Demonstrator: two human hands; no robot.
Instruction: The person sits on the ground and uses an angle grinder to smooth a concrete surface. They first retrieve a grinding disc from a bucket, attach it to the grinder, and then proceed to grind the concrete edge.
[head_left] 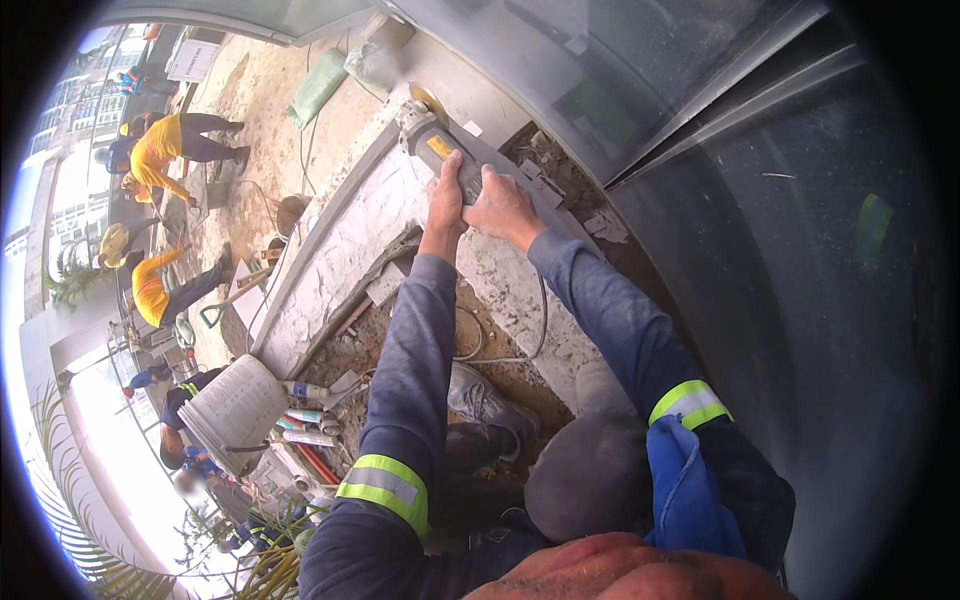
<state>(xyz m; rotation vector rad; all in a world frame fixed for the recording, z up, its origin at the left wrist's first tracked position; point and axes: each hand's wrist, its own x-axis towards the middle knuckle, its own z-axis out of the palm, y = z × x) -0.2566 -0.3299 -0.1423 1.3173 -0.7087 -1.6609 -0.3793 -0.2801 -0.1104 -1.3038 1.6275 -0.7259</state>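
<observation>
Both my hands are closed around the grey body of an angle grinder [437, 148], arms stretched out ahead of me. My left hand [447, 200] wraps its left side, and my right hand [502, 208] grips it from the right, close beside the left. The yellowish round disc [428, 103] at its far end is over a pale, rough concrete ledge [345, 215]; whether it touches the surface I cannot tell. A grey power cord [541, 320] hangs below my hands and loops beside my shoe. Some haze or dust surrounds the disc.
Dark glass panels [740, 200] stand close on my right. Broken rubble [590, 205] lies along their base. A white bucket [235, 410] sits at left, near bottles and pipes. A green sack [318, 88] lies farther off. Several people in yellow shirts [165, 155] work at left.
</observation>
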